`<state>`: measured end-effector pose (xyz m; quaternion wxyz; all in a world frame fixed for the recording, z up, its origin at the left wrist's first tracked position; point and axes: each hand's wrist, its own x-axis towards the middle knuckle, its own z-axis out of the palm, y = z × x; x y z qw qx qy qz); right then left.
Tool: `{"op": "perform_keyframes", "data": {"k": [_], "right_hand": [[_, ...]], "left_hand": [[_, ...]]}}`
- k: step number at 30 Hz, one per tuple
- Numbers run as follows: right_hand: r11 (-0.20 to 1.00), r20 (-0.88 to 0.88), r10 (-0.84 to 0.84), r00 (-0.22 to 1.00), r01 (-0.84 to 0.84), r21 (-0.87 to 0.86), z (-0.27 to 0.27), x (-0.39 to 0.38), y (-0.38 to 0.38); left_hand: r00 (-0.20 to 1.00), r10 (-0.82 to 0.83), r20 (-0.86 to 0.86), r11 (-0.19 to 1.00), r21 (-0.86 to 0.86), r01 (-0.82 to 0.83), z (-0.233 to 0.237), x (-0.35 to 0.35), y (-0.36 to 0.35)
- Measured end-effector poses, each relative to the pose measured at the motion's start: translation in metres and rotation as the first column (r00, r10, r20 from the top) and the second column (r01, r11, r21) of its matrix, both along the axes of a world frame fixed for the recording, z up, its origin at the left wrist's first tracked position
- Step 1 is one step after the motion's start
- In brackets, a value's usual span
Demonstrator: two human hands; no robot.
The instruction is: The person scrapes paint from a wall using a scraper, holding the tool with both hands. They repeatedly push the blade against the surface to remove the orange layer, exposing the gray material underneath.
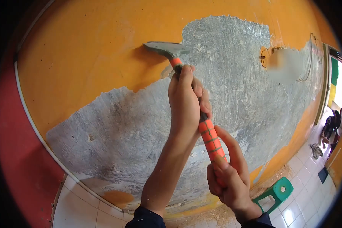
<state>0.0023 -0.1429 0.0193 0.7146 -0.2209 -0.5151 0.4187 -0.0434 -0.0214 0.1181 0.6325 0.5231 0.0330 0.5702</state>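
Head view: I take the bare grey patch [239,68] on the wall as my landmark. The scraper [209,136] slants across it, with its handle low in front of the grey and its blade [159,46] up over the orange paint [102,53], just left of the patch's tall upper part. The blade's right end overlaps the patch's ragged edge (whether the metal presses on the wall, I cannot tell from here).

I have the left hand [183,97] closed firmly round the shaft below the scraper's head, in front of the patch. Its thumb lies along the shaft and its fingertips come round on the right side; no gap shows between palm and tool.

The right hand [233,184] sits lower, near the patch's bottom edge, curled round the handle's end. The thumb rests over the handle, while the index finger arches more loosely up its right side (the other fingers are partly hidden from me).

Beyond the patch's lower right stands a green stool [275,192] on the tiled floor, and well left of the patch is a red wall [21,144].
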Motion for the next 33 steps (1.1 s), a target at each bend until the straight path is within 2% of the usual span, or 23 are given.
{"op": "perform_keyframes", "data": {"k": [2,5,8,10,14,20,22,25,28,33], "right_hand": [[0.999,0.015,-0.034,0.999,0.034,0.018,0.004,-0.003,-0.001],[1.000,-0.049,0.012,0.999,-0.013,-0.019,0.008,-0.008,-0.008],[1.000,-0.015,-0.019,1.000,0.019,0.008,0.010,-0.011,-0.008],[0.994,-0.018,-0.092,0.996,0.091,-0.063,0.022,-0.016,-0.012],[0.986,-0.030,-0.157,0.987,0.155,-0.065,0.015,-0.019,-0.011],[0.990,-0.010,-0.127,0.992,0.126,-0.063,0.023,-0.013,-0.016],[0.997,0.043,-0.059,0.997,0.061,-0.043,0.021,-0.007,-0.014],[1.000,0.012,-0.019,1.000,0.019,-0.020,0.029,-0.005,-0.018],[0.999,0.019,-0.053,0.998,0.053,-0.010,0.020,-0.003,-0.021],[0.998,0.050,-0.049,0.998,0.050,-0.037,0.029,0.006,-0.019]], "left_hand": [[1.000,-0.011,0.006,1.000,-0.001,0.011,0.010,-0.001,0.001],[1.000,-0.012,-0.005,1.000,-0.020,0.012,0.008,-0.003,0.000],[1.000,-0.028,0.005,1.000,-0.010,0.028,0.015,-0.001,0.002],[0.999,-0.048,0.026,0.999,0.001,0.048,0.016,-0.001,0.003],[1.000,-0.008,0.010,1.000,0.007,0.008,0.013,0.001,0.002],[0.999,-0.039,-0.019,0.999,-0.031,0.038,0.015,0.002,-0.001],[1.000,-0.012,0.008,1.000,-0.008,0.012,0.014,0.005,0.001],[0.998,-0.056,0.013,0.997,-0.048,0.056,0.022,0.004,-0.002],[0.999,-0.022,0.043,1.000,-0.020,0.023,0.009,0.009,-0.003],[0.999,0.011,0.044,1.000,-0.021,-0.010,0.020,0.014,-0.002]]}}
